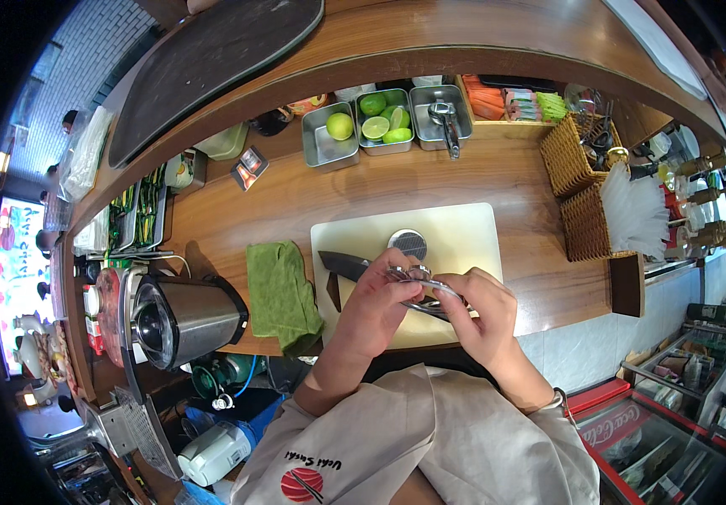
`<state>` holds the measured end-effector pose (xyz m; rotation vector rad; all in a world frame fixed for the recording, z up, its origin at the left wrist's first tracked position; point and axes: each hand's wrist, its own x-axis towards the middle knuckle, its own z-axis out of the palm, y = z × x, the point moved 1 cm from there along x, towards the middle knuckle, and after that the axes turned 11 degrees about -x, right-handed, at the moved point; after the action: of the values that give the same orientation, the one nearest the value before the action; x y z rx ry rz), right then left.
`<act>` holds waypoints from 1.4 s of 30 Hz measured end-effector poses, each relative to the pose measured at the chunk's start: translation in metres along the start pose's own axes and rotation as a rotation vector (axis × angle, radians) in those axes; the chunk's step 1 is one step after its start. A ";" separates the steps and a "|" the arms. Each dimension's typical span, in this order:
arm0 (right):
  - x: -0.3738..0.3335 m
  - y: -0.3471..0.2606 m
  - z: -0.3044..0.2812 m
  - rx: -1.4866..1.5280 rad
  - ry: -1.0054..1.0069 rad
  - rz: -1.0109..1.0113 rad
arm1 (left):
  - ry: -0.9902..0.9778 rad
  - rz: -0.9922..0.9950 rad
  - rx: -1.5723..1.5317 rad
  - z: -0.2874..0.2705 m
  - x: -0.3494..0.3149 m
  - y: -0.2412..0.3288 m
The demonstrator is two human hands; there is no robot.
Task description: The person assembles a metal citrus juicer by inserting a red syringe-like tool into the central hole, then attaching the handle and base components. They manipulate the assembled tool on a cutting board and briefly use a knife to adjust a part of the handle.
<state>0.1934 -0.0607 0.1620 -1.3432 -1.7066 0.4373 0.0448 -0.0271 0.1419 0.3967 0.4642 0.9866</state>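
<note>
Both my hands are raised over the white cutting board (464, 231). Between them is a small shiny metal utensil (420, 273) with rounded, curved parts; its exact kind is hidden by my fingers. My left hand (377, 305) pinches one end with thumb and fingers. At the other end, my right hand (485, 307) closes its thumb and fingertips on it. Beside my left hand a knife's dark blade (339, 264) lies on the board, partly covered by that hand. A round, pale-rimmed container (408, 243) with a dark, lined top stands just beyond my fingers.
Left of the board lies a folded green cloth (281, 290), then a steel appliance (190, 320). Metal bins at the back hold a yellow-green citrus (339, 126), limes (376, 128) and a metal squeezer (445, 126). Wicker baskets (586, 223) stand right, beneath a raised wooden shelf (405, 61).
</note>
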 end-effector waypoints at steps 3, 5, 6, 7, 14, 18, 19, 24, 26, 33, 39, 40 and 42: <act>0.000 0.000 0.000 -0.037 0.012 -0.044 | -0.049 0.024 0.032 0.000 0.000 0.002; 0.001 -0.001 0.001 -0.060 0.023 -0.065 | -0.063 0.042 0.052 0.002 -0.001 0.002; 0.001 -0.001 0.001 -0.070 0.031 -0.072 | -0.062 0.050 0.064 0.003 -0.002 0.002; 0.001 -0.001 0.002 -0.073 0.043 -0.078 | -0.064 0.054 0.072 0.003 -0.002 0.002; 0.001 -0.005 0.003 -0.165 0.065 -0.130 | -0.052 0.094 0.071 0.007 -0.004 0.002; 0.000 -0.007 0.002 -0.214 0.047 -0.188 | -0.046 0.037 0.132 0.003 -0.006 0.003; 0.000 -0.007 0.002 -0.220 0.041 -0.205 | -0.041 0.007 0.139 0.001 -0.006 0.003; 0.001 -0.004 0.001 -0.216 -0.011 -0.207 | -0.030 0.032 0.167 0.000 -0.005 -0.006; 0.002 -0.002 0.000 -0.145 -0.031 -0.154 | -0.008 0.031 0.157 0.003 -0.005 -0.011; 0.005 0.004 0.002 -0.208 0.184 -0.127 | -0.061 -0.063 -0.002 0.012 -0.008 -0.010; 0.004 0.008 0.004 -0.325 0.246 -0.331 | -0.078 -0.001 0.094 0.014 -0.011 -0.016; 0.004 0.007 0.005 -0.325 0.255 -0.338 | -0.095 0.011 0.061 0.014 -0.011 -0.016; 0.005 0.006 0.005 -0.307 0.264 -0.306 | -0.077 0.019 0.081 0.014 -0.011 -0.017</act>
<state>0.1924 -0.0525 0.1570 -1.2552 -1.7612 -0.1776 0.0595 -0.0466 0.1470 0.5114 0.4325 0.9699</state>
